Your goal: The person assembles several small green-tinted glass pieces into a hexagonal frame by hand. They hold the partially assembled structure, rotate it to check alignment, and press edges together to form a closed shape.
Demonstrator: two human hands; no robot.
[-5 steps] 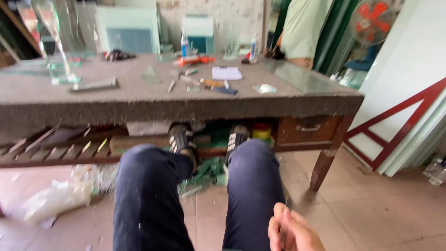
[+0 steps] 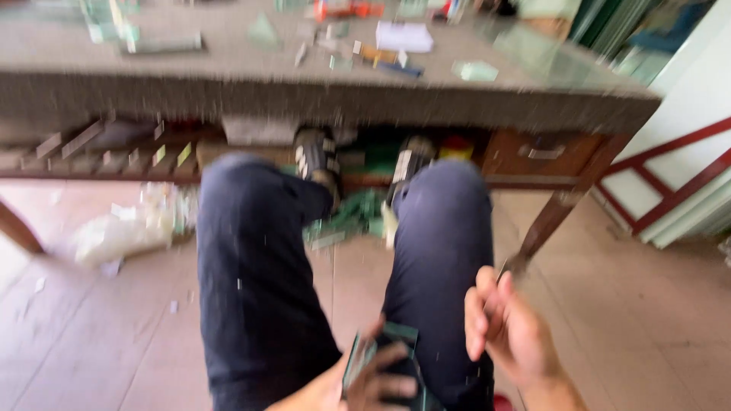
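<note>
A small greenish piece of glass (image 2: 378,358) sits low between the person's knees, clamped in the fingers of the left hand (image 2: 358,384), whose palm is cut off by the bottom edge. The right hand (image 2: 506,331) hovers just beside it, fingers curled together; whether they pinch anything is too blurred to tell. Beyond the dark trousers (image 2: 259,281), the workbench (image 2: 343,99) carries smeared clutter along its far edge.
</note>
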